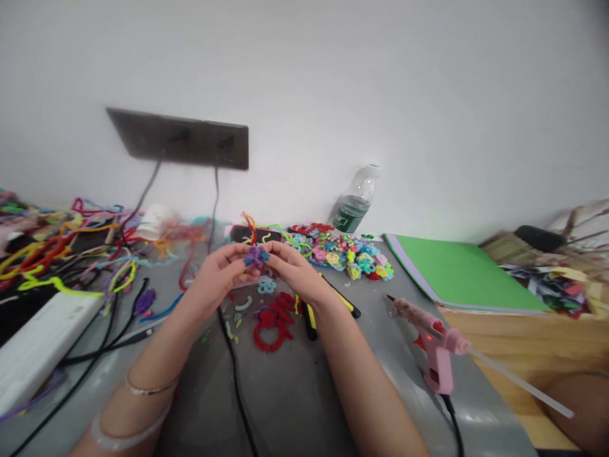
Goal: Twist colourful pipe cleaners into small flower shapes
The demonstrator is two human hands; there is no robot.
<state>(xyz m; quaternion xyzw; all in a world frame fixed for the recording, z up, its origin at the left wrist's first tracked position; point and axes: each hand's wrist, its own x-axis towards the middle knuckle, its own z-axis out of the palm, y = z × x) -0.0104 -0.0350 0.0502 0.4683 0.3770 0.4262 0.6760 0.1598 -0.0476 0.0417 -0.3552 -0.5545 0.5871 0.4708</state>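
Between both hands is a small purple pipe-cleaner piece (257,255), held up above the middle of the table. My left hand (220,271) pinches it from the left with the fingertips. From the other side my right hand (289,266) grips it between thumb and fingers. Its exact shape is partly hidden by the fingers. Just below the hands lie red pipe-cleaner shapes (272,330), one of them a ring, and a light-blue flower shape (267,287). Yellow-and-black pliers handles (310,320) show beside my right wrist.
A pink glue gun (435,352) with a glue stick rests at the right, its light red. Behind are colourful pipe-cleaner flowers (354,257) and a water bottle (354,203). Green sheets (466,270) lie right. A white power strip (47,349), cables and tangled pipe cleaners (57,247) fill the left.
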